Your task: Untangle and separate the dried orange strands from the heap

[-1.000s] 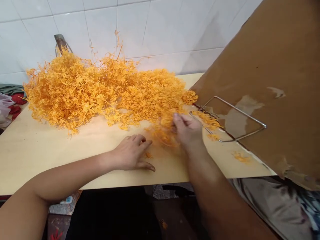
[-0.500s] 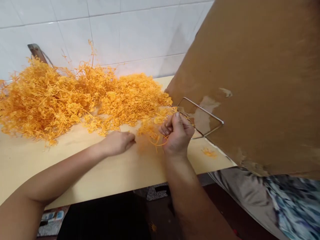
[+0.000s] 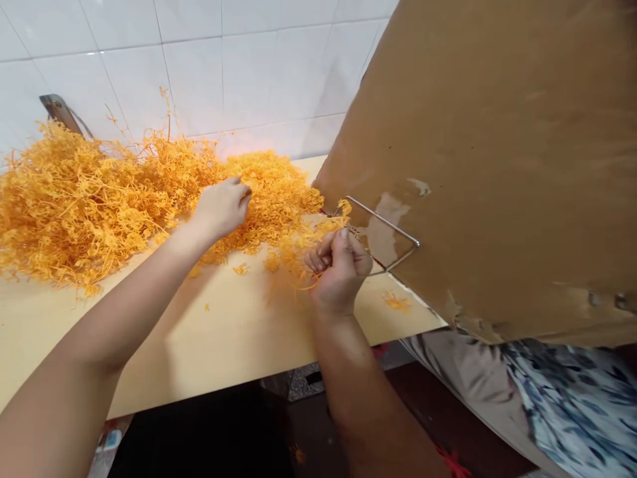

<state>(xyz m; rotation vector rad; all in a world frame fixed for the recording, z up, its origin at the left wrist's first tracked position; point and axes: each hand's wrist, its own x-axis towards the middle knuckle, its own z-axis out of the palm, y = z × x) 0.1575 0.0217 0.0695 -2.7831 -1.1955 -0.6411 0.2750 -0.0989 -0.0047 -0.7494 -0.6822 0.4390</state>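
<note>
A big heap of thin orange plastic sprigs (image 3: 84, 199) lies along the back of the pale wooden table (image 3: 223, 332). My left hand (image 3: 221, 206) rests on the right part of the heap, fingers curled into the sprigs. My right hand (image 3: 340, 265) is closed on a small bunch of orange sprigs (image 3: 298, 247) just above the table. It is beside a bent metal wire frame (image 3: 398, 238) that juts from a large brown cardboard sheet (image 3: 497, 166).
The cardboard sheet leans over the table's right end and fills the right of the view. White wall tiles (image 3: 223, 66) stand behind the heap. A metal piece (image 3: 57, 109) sticks up at the back left. Loose orange bits (image 3: 397, 302) lie on the table. Patterned cloth (image 3: 572, 398) shows lower right.
My left hand has lifted off the bare table and reached back into the heap. My right hand has closed on a bunch and stayed by the wire frame. The view shifted right.
</note>
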